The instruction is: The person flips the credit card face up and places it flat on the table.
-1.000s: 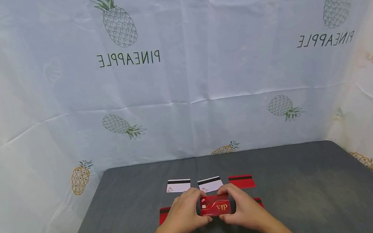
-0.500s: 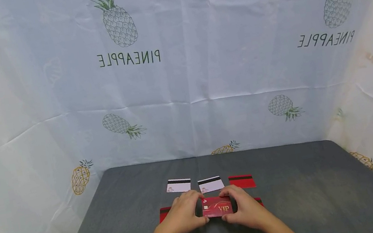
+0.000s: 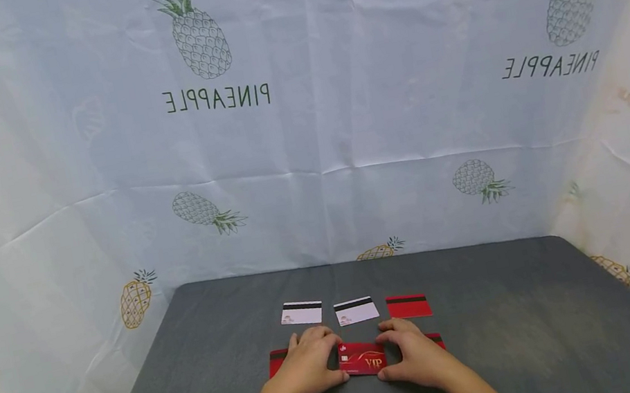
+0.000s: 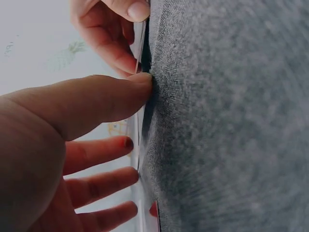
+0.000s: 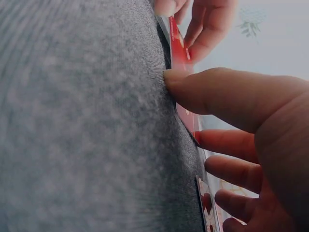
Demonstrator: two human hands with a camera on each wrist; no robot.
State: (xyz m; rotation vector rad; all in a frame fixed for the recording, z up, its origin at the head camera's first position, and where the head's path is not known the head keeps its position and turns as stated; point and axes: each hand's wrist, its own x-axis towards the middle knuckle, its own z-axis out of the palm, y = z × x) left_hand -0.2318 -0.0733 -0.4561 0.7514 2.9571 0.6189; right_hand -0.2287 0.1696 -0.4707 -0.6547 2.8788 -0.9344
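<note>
A red card with gold "VIP" lettering (image 3: 361,357) lies face up between both hands, low over the dark table. My left hand (image 3: 311,363) pinches its left end, thumb at the near edge and index finger at the far edge. At the right end, my right hand (image 3: 414,353) pinches it the same way. The remaining fingers of both hands extend away from the card in the wrist views. Seen edge-on in the right wrist view, the red card (image 5: 177,46) is at or just over the tabletop; I cannot tell whether it fully touches.
Two white cards with black stripes (image 3: 302,312) and a striped red card (image 3: 408,306) form a row behind the hands. Another red card (image 3: 277,360) shows partly beside the left hand, and one more (image 3: 436,339) behind the right. A pineapple-print curtain (image 3: 302,121) surrounds the dark table (image 3: 534,326).
The VIP card has come lower and nearer the person, after a slight shift to the right and then back left. Both hands have moved with it, still at its ends.
</note>
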